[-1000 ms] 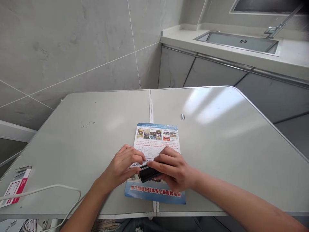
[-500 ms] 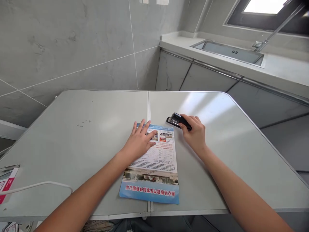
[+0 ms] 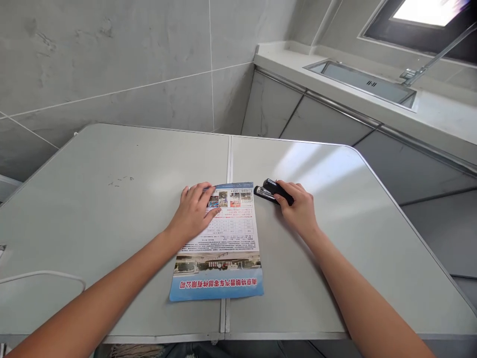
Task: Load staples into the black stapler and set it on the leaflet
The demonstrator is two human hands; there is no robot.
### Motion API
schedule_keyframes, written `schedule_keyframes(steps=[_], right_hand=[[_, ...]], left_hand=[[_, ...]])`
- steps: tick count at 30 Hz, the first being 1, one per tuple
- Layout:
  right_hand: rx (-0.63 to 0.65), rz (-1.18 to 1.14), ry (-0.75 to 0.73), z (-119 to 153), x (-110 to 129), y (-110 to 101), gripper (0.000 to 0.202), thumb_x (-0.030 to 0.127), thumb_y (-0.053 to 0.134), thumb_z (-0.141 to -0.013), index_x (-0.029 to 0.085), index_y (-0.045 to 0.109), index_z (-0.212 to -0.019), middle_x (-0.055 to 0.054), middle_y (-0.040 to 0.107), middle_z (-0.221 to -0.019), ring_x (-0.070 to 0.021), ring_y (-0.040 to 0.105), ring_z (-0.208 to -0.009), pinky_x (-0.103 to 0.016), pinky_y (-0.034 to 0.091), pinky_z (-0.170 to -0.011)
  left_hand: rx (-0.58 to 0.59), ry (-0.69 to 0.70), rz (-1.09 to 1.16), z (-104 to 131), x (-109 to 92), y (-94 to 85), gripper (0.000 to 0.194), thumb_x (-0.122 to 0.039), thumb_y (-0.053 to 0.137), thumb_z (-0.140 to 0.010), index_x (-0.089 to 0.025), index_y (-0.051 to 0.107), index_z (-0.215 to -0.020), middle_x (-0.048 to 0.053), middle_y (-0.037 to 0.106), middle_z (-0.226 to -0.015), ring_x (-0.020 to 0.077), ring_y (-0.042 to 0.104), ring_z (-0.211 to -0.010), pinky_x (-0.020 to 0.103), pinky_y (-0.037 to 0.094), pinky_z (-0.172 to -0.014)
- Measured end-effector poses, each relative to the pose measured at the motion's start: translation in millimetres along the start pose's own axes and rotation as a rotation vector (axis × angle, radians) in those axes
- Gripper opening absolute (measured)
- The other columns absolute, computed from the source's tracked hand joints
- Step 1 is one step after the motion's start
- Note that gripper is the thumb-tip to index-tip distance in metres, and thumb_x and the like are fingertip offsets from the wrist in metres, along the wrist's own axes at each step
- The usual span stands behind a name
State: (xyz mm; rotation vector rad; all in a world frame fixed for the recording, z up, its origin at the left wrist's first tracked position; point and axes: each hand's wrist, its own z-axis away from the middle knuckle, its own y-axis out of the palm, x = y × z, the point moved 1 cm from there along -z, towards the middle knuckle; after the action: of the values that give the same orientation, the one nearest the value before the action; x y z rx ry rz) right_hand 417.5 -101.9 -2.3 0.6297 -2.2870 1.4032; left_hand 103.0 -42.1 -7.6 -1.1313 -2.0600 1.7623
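A printed flyer (image 3: 234,233) with a blue band and red lettering, upside down to me, lies across the table's centre seam. My left hand (image 3: 192,211) is on its upper left side, fingers bent at the edge and thumb on the printed face. Part of that edge is hidden under the hand. In my right hand (image 3: 298,201) is a black stapler (image 3: 274,188), gripped round its rear part. Its jaws are apart and point left, with the front end close to the flyer's upper right corner.
The pale folding table (image 3: 149,228) has a seam (image 3: 228,159) down its middle. On the left lies a white cable (image 3: 44,272). Beyond the table are a tiled wall (image 3: 130,44) and a counter (image 3: 283,55) with a sink (image 3: 357,82) and a tap (image 3: 412,74).
My left hand has slid toward the flyer's left edge and its fingers have drawn together. The flyer has shifted left. The stapler now sits level with its upper right corner.
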Motion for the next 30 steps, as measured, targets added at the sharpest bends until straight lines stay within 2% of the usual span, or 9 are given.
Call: schedule_keyframes(steps=[4,11,15,17,19,21,23,26,30], right_hand=[[0.126,-0.061,-0.082,1,6,-1,0.026,0.027,0.059,-0.097,0.026,0.072,-0.12,-0.006,0.074,-0.097,-0.0276,0.062,-0.089,-0.044,0.052,-0.078],[0.216,-0.108,-0.117,4,14,-4,0.024,0.028,0.06,-0.099,0.026,0.07,-0.121,-0.005,0.074,-0.1,-0.0261,0.06,-0.089,-0.042,0.049,-0.079],[0.275,-0.077,-0.156,7,21,-4,0.024,0.027,0.057,-0.102,0.027,0.069,-0.123,-0.006,0.073,-0.103,-0.0261,0.061,-0.092,-0.045,0.047,-0.086],[0.286,-0.067,-0.173,8,25,-4,0.024,0.028,0.056,-0.102,0.027,0.068,-0.123,-0.006,0.073,-0.104,-0.0262,0.061,-0.093,-0.045,0.046,-0.088],[0.297,-0.07,-0.188,10,28,-3,0.024,0.027,0.055,-0.103,0.026,0.067,-0.124,-0.006,0.072,-0.104,-0.0263,0.061,-0.093,-0.045,0.046,-0.087],[0.304,-0.082,-0.195,10,31,-3,0.024,0.027,0.055,-0.103,0.026,0.067,-0.124,-0.007,0.072,-0.105,-0.0263,0.06,-0.093,-0.045,0.046,-0.086],[0.315,-0.103,-0.196,11,33,-3,0.025,0.027,0.056,-0.103,0.026,0.067,-0.125,-0.007,0.072,-0.106,-0.0262,0.06,-0.093,-0.045,0.046,-0.085],[0.353,-0.164,-0.211,12,34,-3,0.027,0.026,0.057,-0.103,0.026,0.066,-0.128,-0.008,0.071,-0.106,-0.0258,0.059,-0.092,-0.045,0.047,-0.084],[0.388,-0.243,-0.249,13,36,-2,0.033,0.023,0.059,-0.101,0.027,0.064,-0.134,-0.008,0.071,-0.11,-0.0253,0.06,-0.093,-0.045,0.049,-0.086]], left_hand=[[-0.005,-0.01,-0.014,1,1,2.5,0.052,-0.041,0.056,-0.101,-0.014,0.053,-0.145,0.021,0.053,-0.145,0.0378,0.049,-0.135,0.064,0.03,-0.119],[0.008,-0.031,-0.008,2,-1,7.1,0.053,-0.039,0.054,-0.102,-0.015,0.052,-0.149,0.022,0.05,-0.151,0.0396,0.047,-0.141,0.07,0.025,-0.122],[-0.001,-0.012,-0.015,4,-6,2.4,0.048,-0.038,0.055,-0.102,-0.018,0.056,-0.146,0.022,0.043,-0.159,0.0426,0.035,-0.152,0.077,0.02,-0.121],[-0.005,0.036,0.009,6,-10,-1.3,0.04,-0.034,0.055,-0.103,-0.019,0.061,-0.139,0.02,0.042,-0.162,0.0413,0.032,-0.155,0.078,0.018,-0.122],[0.044,0.144,0.068,8,-14,-3.5,0.033,-0.027,0.05,-0.105,-0.02,0.064,-0.133,0.017,0.046,-0.159,0.0357,0.038,-0.153,0.073,0.023,-0.124],[0.126,0.276,0.137,11,-17,-3.1,0.033,-0.02,0.049,-0.104,-0.023,0.064,-0.133,0.014,0.052,-0.156,0.0312,0.044,-0.15,0.068,0.029,-0.125],[0.178,0.357,0.195,13,-18,-1.4,0.038,-0.018,0.053,-0.102,-0.027,0.062,-0.138,0.011,0.052,-0.157,0.031,0.045,-0.149,0.066,0.033,-0.123],[0.201,0.382,0.229,14,-19,0.1,0.046,-0.021,0.059,-0.1,-0.032,0.058,-0.145,0.01,0.05,-0.16,0.0331,0.045,-0.147,0.063,0.036,-0.121],[0.243,0.408,0.174,16,-23,-1.9,0.05,-0.028,0.058,-0.102,-0.032,0.052,-0.151,0.011,0.046,-0.163,0.0344,0.046,-0.146,0.061,0.034,-0.12]])
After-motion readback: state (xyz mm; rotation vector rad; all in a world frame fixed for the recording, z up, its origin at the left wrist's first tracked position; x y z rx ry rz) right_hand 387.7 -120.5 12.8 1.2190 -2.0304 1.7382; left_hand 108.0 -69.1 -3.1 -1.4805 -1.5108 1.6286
